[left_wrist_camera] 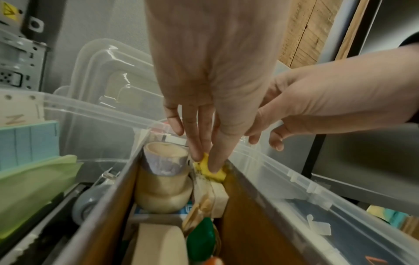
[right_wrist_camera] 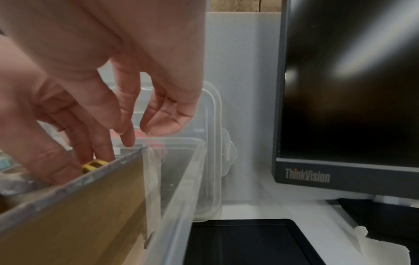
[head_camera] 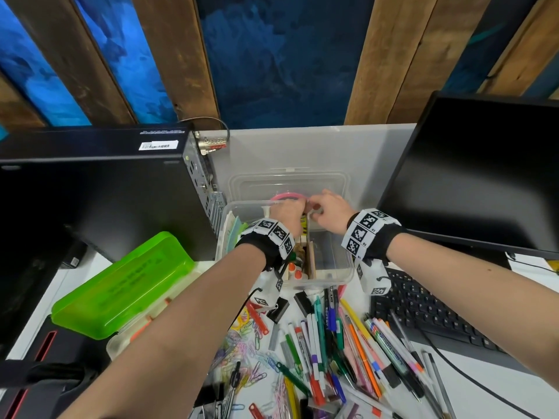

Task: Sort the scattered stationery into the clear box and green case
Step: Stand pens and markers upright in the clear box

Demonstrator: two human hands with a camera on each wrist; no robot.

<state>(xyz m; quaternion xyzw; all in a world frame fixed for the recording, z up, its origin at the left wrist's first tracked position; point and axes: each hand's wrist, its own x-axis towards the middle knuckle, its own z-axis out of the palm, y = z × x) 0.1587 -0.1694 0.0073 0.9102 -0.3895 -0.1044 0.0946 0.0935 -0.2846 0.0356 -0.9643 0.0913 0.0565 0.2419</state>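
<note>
Reaching into the clear box (head_camera: pixel 332 267) near the back edge of the white desk (head_camera: pixel 317 146), the left hand (head_camera: pixel 286 213) pinches a small yellow item (left_wrist_camera: pixel 209 169) between thumb and fingertips, low in the box's middle compartment beside a brown divider (left_wrist_camera: pixel 249 215). What the yellow item is cannot be made out; fingers cover most of it. The right hand (head_camera: pixel 328 207) hovers at the box's far rim, fingers loosely curled and holding nothing, as the right wrist view shows. Rolls of tape (left_wrist_camera: pixel 165 179) sit stacked in the same compartment, partly hidden by the divider walls. A pink ring (head_camera: pixel 287 195) peeks out behind the hands, mostly covered. The box is see-through plastic, its lid (head_camera: pixel 287 179) propped behind it. The green case (head_camera: pixel 121 285) lies open towards the desk's left edge, translucent lime, its contents blocked by the left forearm. Pens and markers (head_camera: pixel 348 343) and coloured paper clips (head_camera: pixel 248 352) lie scattered along the front edge, some cut off by the frame.
</note>
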